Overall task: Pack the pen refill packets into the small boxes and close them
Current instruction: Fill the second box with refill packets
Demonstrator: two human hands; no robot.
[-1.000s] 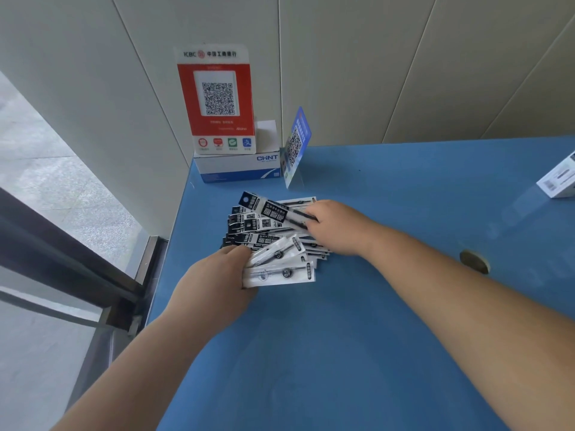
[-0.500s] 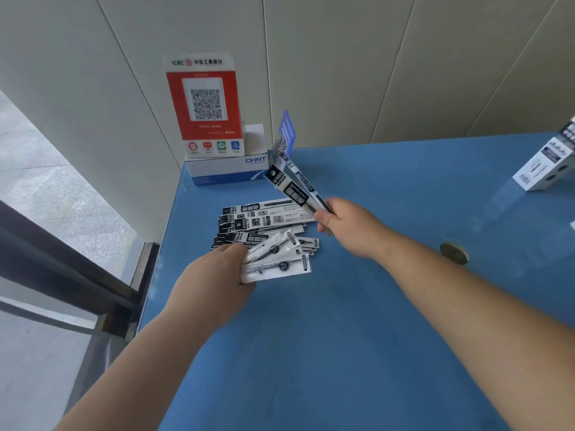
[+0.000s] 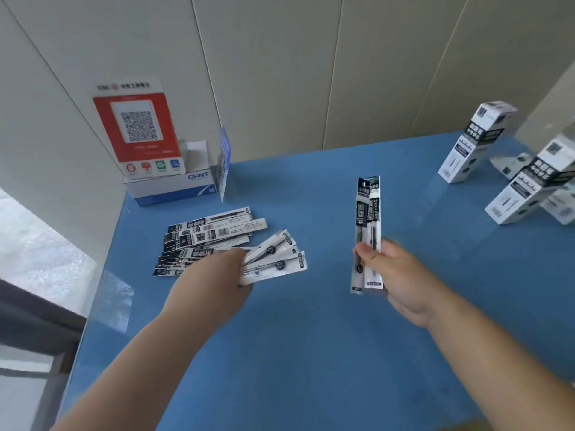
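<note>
1. My right hand (image 3: 401, 275) is raised over the blue table (image 3: 311, 353), forearm reaching in from the lower right, thumb facing me. It is closed around two pen refill packets (image 3: 367, 231), pinched low on their length between thumb and fingers, so they stand nearly upright, side by side and touching, with their dark headers at the top.

2. My left hand (image 3: 217, 275) stretches forward from the lower left, back of the hand up, knuckles toward the wall. It is clamped on a few white packets (image 3: 273, 259) that fan out to the right from under my fingers, lying nearly flat and close to the tabletop.

3. The loose pile of packets (image 3: 205, 237) lies spread on the table just beyond and left of my left hand, overlapping one another.

4. The small boxes (image 3: 476, 141) stand at the far right of the table, leaning and well apart from both hands; whether their flaps are open, I cannot tell.

5. At the back left corner sits a white and blue carton (image 3: 171, 188) with a red QR sign (image 3: 140, 132) on it and a blue card (image 3: 224, 163) beside it.
</note>
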